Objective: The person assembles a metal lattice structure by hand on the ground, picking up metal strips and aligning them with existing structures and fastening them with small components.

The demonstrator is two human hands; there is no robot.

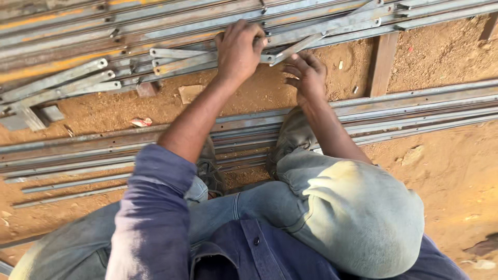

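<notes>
I squat over long steel angle bars on sandy ground. My left hand presses down on the end of a flat grey metal strip that lies among the bars, fingers curled over it. My right hand is just beside it, its fingertips pinching the lower end of a short tilted metal strip. What sits between the fingers is too small to make out. My shoes rest on a lower row of steel bars.
A stack of long rusty steel sections with bolted strips fills the top. A wooden batten lies under them at right. Small wood blocks and a scrap of paper sit on the sand.
</notes>
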